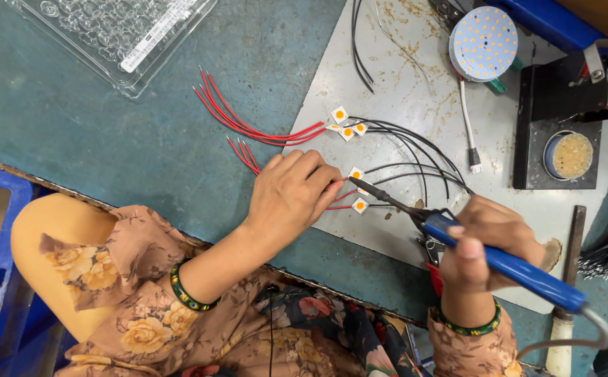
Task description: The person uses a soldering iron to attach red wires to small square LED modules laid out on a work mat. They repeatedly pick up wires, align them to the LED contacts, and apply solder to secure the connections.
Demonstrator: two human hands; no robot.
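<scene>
Looking down from my head camera, my left hand [291, 197] is curled, fingertips pinching a red wire [342, 197] down beside a small white LED chip [355, 174] on the grey metal sheet [401, 98]. My right hand [489, 241] is wrapped tight around a blue-handled soldering iron [506, 264], its dark tip touching near that chip. More chips with red and black leads [415, 143] lie just above, on the teal tabletop [108, 146].

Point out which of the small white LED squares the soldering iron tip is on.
The LED square just off the left hand fingertips, uppermost of the near pair. The soldering iron tip meets it; the cluster farther up lies untouched.
</scene>
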